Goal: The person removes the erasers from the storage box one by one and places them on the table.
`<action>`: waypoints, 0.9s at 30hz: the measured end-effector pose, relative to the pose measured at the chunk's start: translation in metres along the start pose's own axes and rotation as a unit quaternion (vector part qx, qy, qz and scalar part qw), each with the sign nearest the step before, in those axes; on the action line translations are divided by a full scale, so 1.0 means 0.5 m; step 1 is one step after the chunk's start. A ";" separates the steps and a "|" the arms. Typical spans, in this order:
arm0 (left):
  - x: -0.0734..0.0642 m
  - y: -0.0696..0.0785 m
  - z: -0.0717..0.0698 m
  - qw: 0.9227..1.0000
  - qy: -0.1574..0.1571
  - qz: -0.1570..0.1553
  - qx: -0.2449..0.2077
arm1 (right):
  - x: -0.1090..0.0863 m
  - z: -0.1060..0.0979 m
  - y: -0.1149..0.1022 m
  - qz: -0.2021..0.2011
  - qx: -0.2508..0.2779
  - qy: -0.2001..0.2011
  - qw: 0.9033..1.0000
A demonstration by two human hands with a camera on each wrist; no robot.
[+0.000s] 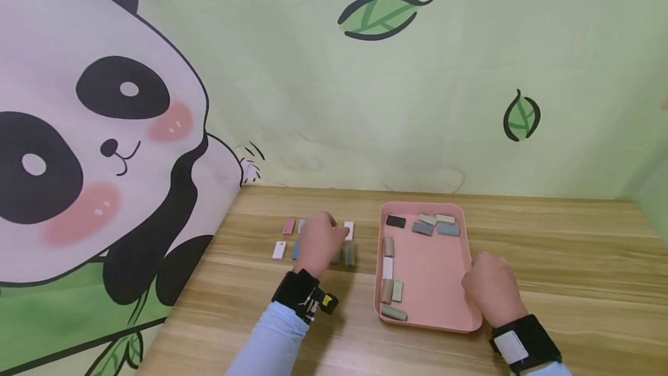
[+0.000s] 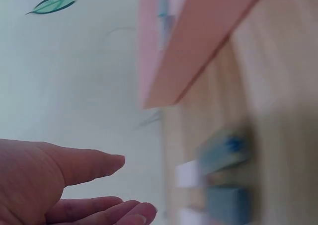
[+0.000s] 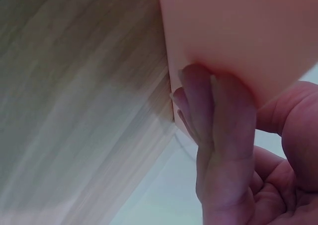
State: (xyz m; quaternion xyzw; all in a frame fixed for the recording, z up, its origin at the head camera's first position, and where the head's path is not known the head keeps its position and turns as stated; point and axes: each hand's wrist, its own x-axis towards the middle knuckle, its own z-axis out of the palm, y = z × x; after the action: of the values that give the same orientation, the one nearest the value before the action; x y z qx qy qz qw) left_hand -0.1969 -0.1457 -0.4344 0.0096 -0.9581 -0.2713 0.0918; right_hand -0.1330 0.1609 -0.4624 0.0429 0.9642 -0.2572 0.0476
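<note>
My left hand (image 1: pixel 319 241) hovers over two rows of small rectangular blocks on the table, its thumb and fingers apart with nothing between them in the left wrist view. A white block (image 1: pixel 349 230) lies right by its fingertips, a grey-green block (image 1: pixel 349 253) just below that; the hand hides part of the rows. To their right is a pink tray (image 1: pixel 423 325) with several similar blocks along its top and left sides. My right hand (image 1: pixel 493 286) grips the tray's right side; in the right wrist view the fingers (image 3: pixel 231 115) press the outer wall, the thumb up near the rim.
At the left end of the rows lie a red block (image 1: pixel 289 226) and another white block (image 1: pixel 279 250). Inside the tray, a black block (image 1: pixel 396 221) sits at the top left. A printed panda curtain (image 1: pixel 313 103) hangs behind the wooden table (image 1: pixel 590 260).
</note>
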 end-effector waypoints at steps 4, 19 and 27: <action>0.011 0.013 -0.028 0.999 0.031 -0.001 -0.014 | 0.000 -0.008 0.003 -0.008 0.000 -0.008 1.000; -0.039 0.089 0.055 0.985 -0.072 -0.022 -0.157 | 0.008 -0.097 -0.045 -0.111 -0.019 0.077 0.991; -0.060 0.088 0.098 0.973 -0.123 -0.048 -0.188 | 0.028 -0.121 -0.075 -0.150 -0.041 0.075 0.985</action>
State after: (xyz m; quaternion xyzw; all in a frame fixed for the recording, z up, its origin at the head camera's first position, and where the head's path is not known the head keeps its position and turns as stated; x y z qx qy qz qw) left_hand -0.1751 -0.0806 -0.4575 0.0046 -0.8924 -0.4496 -0.0395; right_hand -0.1550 0.1596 -0.3935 -0.0848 0.9703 -0.2179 -0.0618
